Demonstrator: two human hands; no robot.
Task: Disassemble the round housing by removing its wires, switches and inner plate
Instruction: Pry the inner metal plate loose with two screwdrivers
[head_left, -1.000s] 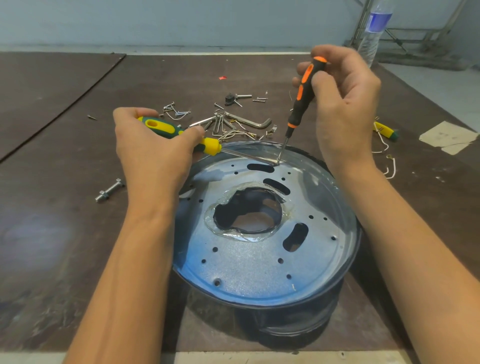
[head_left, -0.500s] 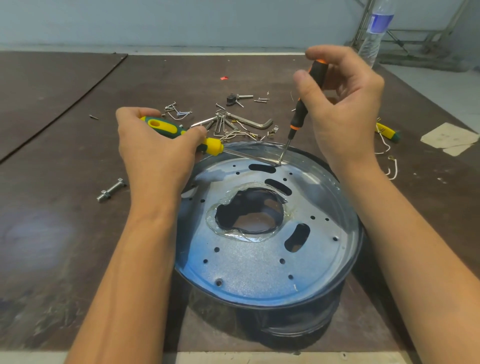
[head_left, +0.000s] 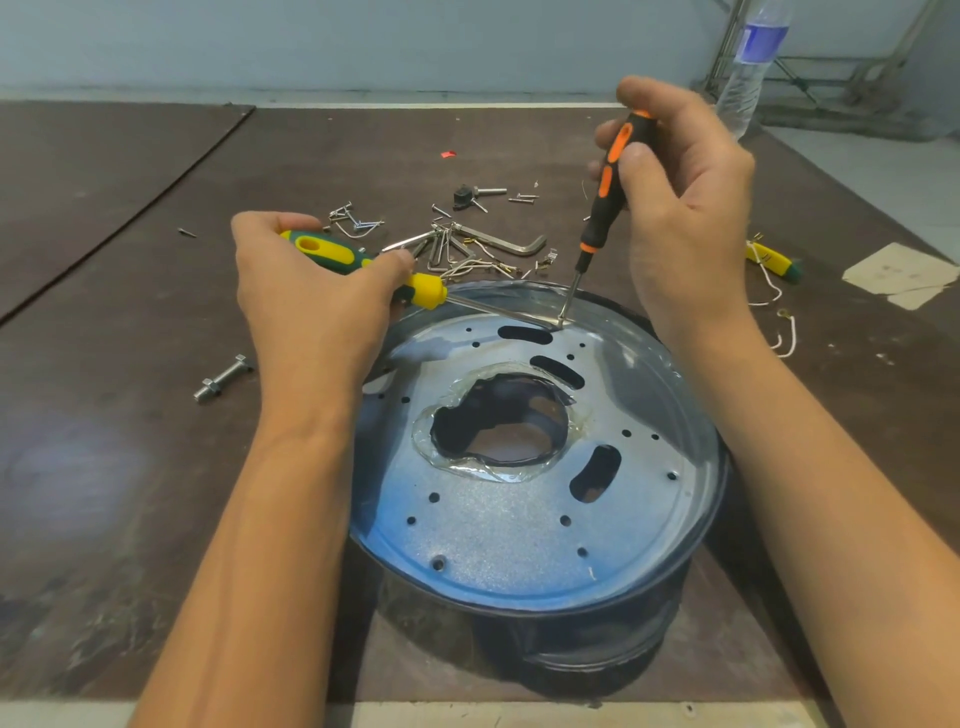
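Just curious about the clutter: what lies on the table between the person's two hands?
In the head view: loose screws, a hex key and thin wires, just beyond the round housing rim.

The round housing (head_left: 597, 649) sits near-centre on the table (head_left: 104, 467), the inner plate (head_left: 493, 545) inside it. The left screwdriver (head_left: 332, 252) and right screwdriver (head_left: 602, 208) meet at the plate's far edge. Behind lie screws (head_left: 358, 224) and a hex key (head_left: 498, 243); a bolt (head_left: 223, 375) lies left, a water bottle (head_left: 750, 62) far right.

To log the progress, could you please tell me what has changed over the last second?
The right hand loosened its fingers, then closed them again round the orange screwdriver. The left hand, its yellow screwdriver, both tips and the round housing stayed put.
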